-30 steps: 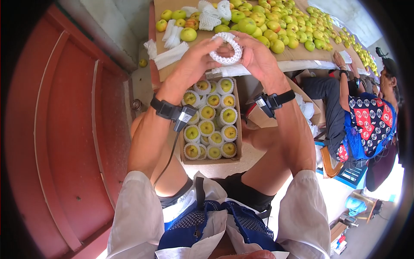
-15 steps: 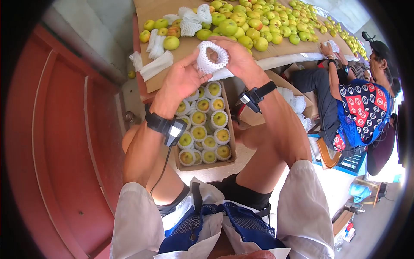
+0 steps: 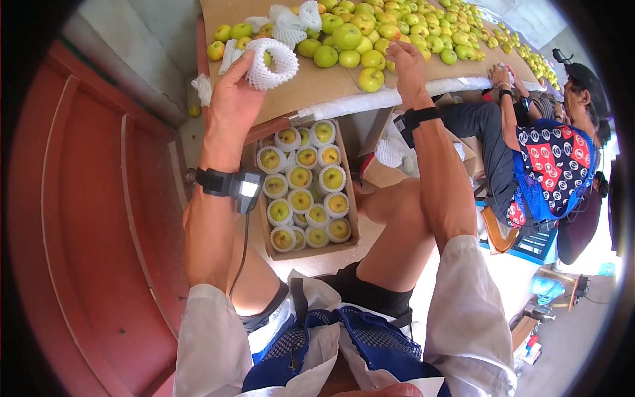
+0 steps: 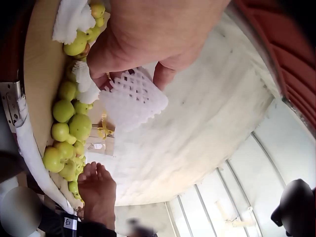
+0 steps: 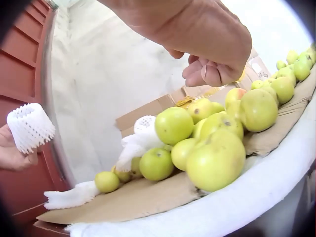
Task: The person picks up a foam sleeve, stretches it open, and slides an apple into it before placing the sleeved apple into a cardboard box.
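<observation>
A white foam net sleeve (image 3: 263,81) is held up by its rim in my left hand (image 3: 233,99), over the table's left side. In the left wrist view the thumb and fingers of that hand grip the sleeve (image 4: 134,101), which looks hollow. My right hand (image 3: 410,71) is over the front of the apple pile, fingers bent and holding nothing. Below those fingers in the right wrist view lie green-yellow apples (image 5: 216,160). One apple (image 3: 370,80) sits alone near the table's front edge, just left of the right hand.
A cardboard box (image 3: 350,185) of apples in foam sleeves stands below the table edge. More white sleeves (image 3: 288,30) lie on the cardboard-covered table (image 3: 324,86) at left. To the right, a seated person (image 3: 555,165) works at the same table. A red door (image 3: 86,218) borders the left.
The hands, earlier together around the sleeve, have separated. My left hand carries the sleeve left; my right hand has let go and moved right, over the apples.
</observation>
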Tool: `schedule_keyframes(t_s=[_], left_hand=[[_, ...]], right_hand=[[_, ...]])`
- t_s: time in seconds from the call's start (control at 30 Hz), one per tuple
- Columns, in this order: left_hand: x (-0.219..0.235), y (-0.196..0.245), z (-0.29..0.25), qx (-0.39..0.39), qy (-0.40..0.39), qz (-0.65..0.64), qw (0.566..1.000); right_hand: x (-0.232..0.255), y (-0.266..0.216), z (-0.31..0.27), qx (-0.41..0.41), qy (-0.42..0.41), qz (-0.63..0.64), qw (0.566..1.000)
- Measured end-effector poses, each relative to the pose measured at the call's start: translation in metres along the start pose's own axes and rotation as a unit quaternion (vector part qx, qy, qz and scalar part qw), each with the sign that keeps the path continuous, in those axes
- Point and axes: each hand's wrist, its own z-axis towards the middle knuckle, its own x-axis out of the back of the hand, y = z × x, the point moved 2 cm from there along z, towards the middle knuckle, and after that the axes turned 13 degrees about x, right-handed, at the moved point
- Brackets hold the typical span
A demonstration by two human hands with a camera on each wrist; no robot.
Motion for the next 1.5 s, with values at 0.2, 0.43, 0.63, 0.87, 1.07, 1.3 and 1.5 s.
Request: schedule_keyframes(t_s=[0.2, 0.43, 0.63, 0.87, 1.07, 1.3, 1.5], left_hand=[[-0.001, 0.008, 0.0, -0.007, 0.016, -0.042, 0.999], [0.003, 0.007, 0.001, -0.007, -0.015, -0.014, 1.0], [0.004, 0.012, -0.007, -0.008, -0.012, -0.028, 0.999], [0.012, 0.032, -0.012, -0.045, -0.012, -0.037, 0.998], [0.022, 0.042, -0.013, -0.054, 0.005, -0.058, 0.997], [0.018, 0.049, -0.02, -0.074, 0.005, -0.044, 0.996], [0.024, 0.054, -0.021, -0.081, 0.004, -0.031, 0.996]], right_hand=[[-0.027, 0.009, 0.011, 0.142, -0.066, -0.286, 0.946], [-0.072, 0.005, 0.004, 0.153, -0.097, -0.477, 0.86], [-0.093, 0.006, 0.01, 0.181, -0.136, -0.496, 0.839], [-0.092, -0.042, -0.003, 0.008, -0.202, -0.018, 0.979], [-0.1, -0.061, -0.021, -0.15, -0.219, 0.342, 0.902], [-0.107, -0.066, -0.035, -0.189, -0.211, 0.349, 0.893], [-0.116, -0.058, -0.062, -0.161, -0.349, -0.018, 0.923]])
